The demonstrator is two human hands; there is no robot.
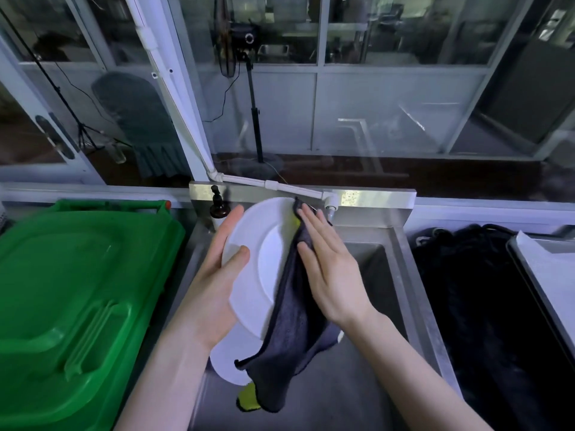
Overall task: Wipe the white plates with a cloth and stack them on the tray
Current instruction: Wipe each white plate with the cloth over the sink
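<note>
Over the sink (396, 244), we are gripping the rigid, likely slippery plate (258, 241) by its rim with our left hand (214, 275), our flat right hand (329, 269) pressing the soft cloth (292, 337) on it.

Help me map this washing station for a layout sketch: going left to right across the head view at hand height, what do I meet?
Green bin → left hand → white plate → right hand, pressing the cloth → tray at the right edge.
</note>
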